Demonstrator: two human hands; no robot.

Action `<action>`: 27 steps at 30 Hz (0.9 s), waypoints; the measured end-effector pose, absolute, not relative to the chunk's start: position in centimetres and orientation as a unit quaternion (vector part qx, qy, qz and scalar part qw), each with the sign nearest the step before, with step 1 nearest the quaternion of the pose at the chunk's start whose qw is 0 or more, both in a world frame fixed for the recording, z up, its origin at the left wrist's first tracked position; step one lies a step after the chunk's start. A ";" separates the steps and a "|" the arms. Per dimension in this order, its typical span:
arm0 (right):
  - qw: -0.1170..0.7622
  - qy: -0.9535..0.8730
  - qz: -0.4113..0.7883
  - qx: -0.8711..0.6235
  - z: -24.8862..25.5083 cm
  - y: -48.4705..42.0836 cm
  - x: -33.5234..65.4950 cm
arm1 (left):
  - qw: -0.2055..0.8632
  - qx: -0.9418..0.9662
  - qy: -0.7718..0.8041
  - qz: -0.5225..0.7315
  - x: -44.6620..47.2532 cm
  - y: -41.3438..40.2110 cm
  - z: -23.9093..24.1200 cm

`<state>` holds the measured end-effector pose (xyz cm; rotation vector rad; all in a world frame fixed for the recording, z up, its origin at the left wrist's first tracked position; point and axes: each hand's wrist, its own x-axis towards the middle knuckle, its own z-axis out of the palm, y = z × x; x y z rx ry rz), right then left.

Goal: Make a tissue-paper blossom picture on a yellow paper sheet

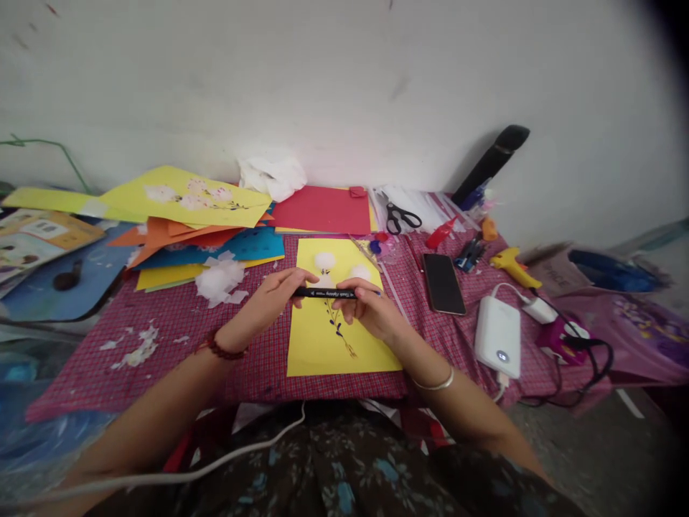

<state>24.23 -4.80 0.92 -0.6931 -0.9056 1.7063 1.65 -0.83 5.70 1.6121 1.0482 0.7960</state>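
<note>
A thin black marker pen with white letters (324, 293) was in the middle of the frame, over a yellow paper sheet (312, 352). The left hand (283, 289) and right hand (370, 310) gripped its two ends. It looked light, hard and smooth, good to pinch near either end.

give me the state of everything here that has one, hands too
Black marker, held level in both hands, cap unclear
Left hand, closed on one end
Right hand, closed on the other end
Yellow sheet under the hands, flat, partly decorated
Phone, face up, screen dark
Power bank, display lit, cable plugged in
Scissors, lying down, blade opening unclear
Glue gun, lying down
White tissue, crumpled
</note>
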 end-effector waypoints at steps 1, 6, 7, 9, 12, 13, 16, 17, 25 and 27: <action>0.521 -0.373 0.712 -0.287 0.8 -4.7 24.2 | 0.526 0.644 0.430 0.352 2.1 -0.6 5.5; 0.543 -0.357 0.698 -0.300 0.4 -4.1 24.1 | 0.668 0.503 0.381 0.394 4.2 1.0 5.2; 0.548 -0.354 0.694 -0.303 0.3 -4.0 24.1 | 0.700 0.473 0.368 0.389 4.5 1.6 5.3; 0.555 -0.351 0.689 -0.308 0.1 -3.7 24.2 | 0.758 0.411 0.340 0.375 4.8 2.9 5.6; 0.553 -0.352 0.687 -0.314 -0.2 -3.4 24.3 | 0.814 0.344 0.311 0.350 5.1 4.6 5.8; 0.552 -0.352 0.687 -0.314 -0.2 -3.4 24.3 | 0.818 0.342 0.311 0.342 5.3 4.9 5.8; 0.559 -0.352 0.681 -0.318 -0.2 -3.3 24.5 | 0.819 0.356 0.318 0.318 6.1 5.1 5.3; 0.563 -0.352 0.676 -0.321 -0.2 -3.3 24.5 | 0.817 0.360 0.319 0.317 6.4 5.0 5.1; 0.567 -0.364 0.655 -0.342 -0.2 -3.5 24.3 | 0.798 0.363 0.347 0.333 7.4 5.2 4.2; 0.567 -0.360 0.659 -0.340 -0.3 -3.6 24.2 | 0.787 0.387 0.347 0.333 7.3 5.1 4.2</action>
